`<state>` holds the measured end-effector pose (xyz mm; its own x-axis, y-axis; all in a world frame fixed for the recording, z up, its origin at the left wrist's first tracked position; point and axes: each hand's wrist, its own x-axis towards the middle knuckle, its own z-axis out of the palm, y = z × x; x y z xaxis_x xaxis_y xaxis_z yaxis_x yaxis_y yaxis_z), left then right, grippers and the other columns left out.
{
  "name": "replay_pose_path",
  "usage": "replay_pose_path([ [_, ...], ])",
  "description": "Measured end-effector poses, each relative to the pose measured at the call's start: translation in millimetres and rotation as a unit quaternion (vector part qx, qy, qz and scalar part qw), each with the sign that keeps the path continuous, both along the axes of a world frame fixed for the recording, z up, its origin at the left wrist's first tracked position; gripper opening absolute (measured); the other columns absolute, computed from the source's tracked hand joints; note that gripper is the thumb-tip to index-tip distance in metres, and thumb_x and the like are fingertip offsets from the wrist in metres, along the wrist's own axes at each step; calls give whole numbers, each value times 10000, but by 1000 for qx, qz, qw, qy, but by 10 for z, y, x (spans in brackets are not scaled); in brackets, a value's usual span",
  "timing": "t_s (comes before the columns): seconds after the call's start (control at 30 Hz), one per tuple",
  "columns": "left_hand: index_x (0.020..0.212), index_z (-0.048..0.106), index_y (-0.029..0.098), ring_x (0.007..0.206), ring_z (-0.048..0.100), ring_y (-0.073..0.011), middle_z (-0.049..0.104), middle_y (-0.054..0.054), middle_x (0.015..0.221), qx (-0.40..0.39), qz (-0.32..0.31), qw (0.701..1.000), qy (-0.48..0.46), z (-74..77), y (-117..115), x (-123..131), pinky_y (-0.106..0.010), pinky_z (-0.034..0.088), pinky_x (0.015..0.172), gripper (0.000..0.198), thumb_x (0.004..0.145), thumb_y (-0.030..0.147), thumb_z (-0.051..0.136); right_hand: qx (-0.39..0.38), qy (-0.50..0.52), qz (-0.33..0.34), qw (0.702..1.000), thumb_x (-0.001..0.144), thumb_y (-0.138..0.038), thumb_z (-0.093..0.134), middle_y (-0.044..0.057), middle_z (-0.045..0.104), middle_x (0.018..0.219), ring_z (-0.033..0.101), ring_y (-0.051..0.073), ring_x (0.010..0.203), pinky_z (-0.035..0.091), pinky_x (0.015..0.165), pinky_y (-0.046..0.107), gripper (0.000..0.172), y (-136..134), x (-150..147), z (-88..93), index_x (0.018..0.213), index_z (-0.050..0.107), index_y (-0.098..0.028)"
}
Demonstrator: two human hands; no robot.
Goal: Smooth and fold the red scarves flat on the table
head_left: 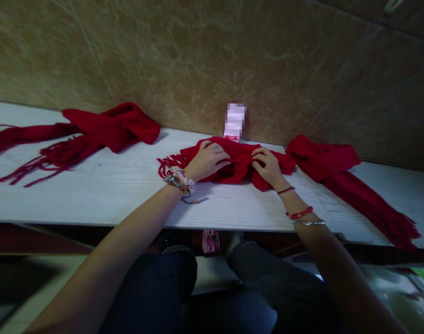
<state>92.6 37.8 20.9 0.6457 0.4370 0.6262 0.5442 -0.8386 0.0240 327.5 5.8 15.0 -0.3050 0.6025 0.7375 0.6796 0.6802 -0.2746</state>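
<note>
A bunched red scarf (pixel 237 150) with fringe at its left end lies on the white bench top in front of me. My left hand (pixel 209 160) rests over its left part, closed with the thumb and fingers on a fold. At the right part, my right hand (pixel 267 166) has its fingers curled in, pinching the cloth. The cloth between the two hands is raised in loose folds, and some fingertips are hidden in it.
On the left lies a folded red scarf (pixel 117 127) with long fringe; another red scarf (pixel 323 160) lies right, its tail reaching the front edge of the white bench (pixel 128 199). A pale upright phone-like object (pixel 234 121) leans against the tiled wall (pixel 184 60).
</note>
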Motion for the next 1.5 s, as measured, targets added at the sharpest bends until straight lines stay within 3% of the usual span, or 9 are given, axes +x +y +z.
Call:
replay_pose_path([
  [0.27, 848, 644, 212, 920, 520, -182, 625, -20, 884, 42, 54, 996, -56, 3, 7, -1, -377, 305, 880, 164, 869, 259, 488, -9, 106, -39, 994, 773, -260, 534, 20, 546, 793, 538, 177, 781, 449, 755, 371, 103, 98, 100, -35, 680, 547, -215],
  [0.43, 844, 650, 188, 887, 522, -219, 611, -50, 840, 7, 188, 976, -108, 37, 73, -74, -419, 328, 853, 189, 867, 241, 470, -12, 182, -111, 977, 806, -339, 494, 11, 517, 724, 511, 163, 718, 442, 724, 352, 210, 177, 285, -53, 644, 528, -210],
  [0.5, 855, 648, 184, 899, 514, -235, 604, -60, 843, -6, 204, 973, -105, 35, 86, -89, -437, 329, 851, 186, 860, 224, 467, -11, 166, -124, 978, 789, -319, 512, 20, 510, 741, 511, 174, 733, 446, 723, 361, 174, 178, 315, -52, 659, 535, -207],
  [0.57, 904, 639, 190, 938, 498, -235, 595, -63, 898, -7, 169, 981, -94, 29, 75, -87, -430, 332, 861, 181, 847, 186, 468, 16, 119, -124, 985, 757, -258, 542, 44, 521, 815, 518, 202, 816, 444, 772, 389, 64, 142, 284, -37, 755, 574, -203],
  [0.67, 1037, 601, 216, 1032, 454, -224, 566, -54, 1048, 9, 68, 996, -61, 28, 20, -58, -406, 332, 893, 257, 812, 152, 495, 79, 31, -100, 991, 746, -145, 509, 75, 527, 975, 501, 232, 958, 415, 863, 433, 232, 30, 153, 12, 945, 604, -218],
  [0.8, 1029, 618, 234, 1121, 395, -247, 525, -50, 1156, 18, -11, 1000, -5, 46, -57, -24, -449, 293, 947, 257, 775, 238, 576, 64, -88, -42, 993, 789, -170, 488, 55, 531, 1065, 489, 238, 1031, 394, 903, 464, 206, -100, -14, 60, 901, 637, -256],
  [1.03, 883, 679, 215, 1162, 345, -303, 445, -94, 1264, 59, 13, 997, -52, 58, -102, -28, -491, 307, 930, 178, 757, 333, 636, 69, -62, -58, 994, 792, -220, 518, 69, 549, 965, 512, 233, 948, 425, 854, 441, 111, -34, -14, 9, 707, 588, -211],
  [1.2, 909, 672, 224, 1140, 396, -273, 481, -92, 1230, 65, -25, 997, -30, 92, -113, -2, -480, 330, 925, 232, 781, 405, 605, 57, -33, -105, 992, 809, -222, 492, 71, 532, 915, 516, 225, 896, 442, 821, 426, 112, 38, 49, -27, 713, 549, -211],
  [1.5, 771, 651, 182, 1102, 440, -234, 549, -60, 1137, 87, -7, 994, -68, 28, -46, 4, -438, 364, 908, 175, 850, 273, 524, 60, -26, -102, 993, 814, -230, 500, 67, 508, 907, 512, 220, 893, 443, 814, 416, 133, 56, 75, -36, 684, 525, -211],
])
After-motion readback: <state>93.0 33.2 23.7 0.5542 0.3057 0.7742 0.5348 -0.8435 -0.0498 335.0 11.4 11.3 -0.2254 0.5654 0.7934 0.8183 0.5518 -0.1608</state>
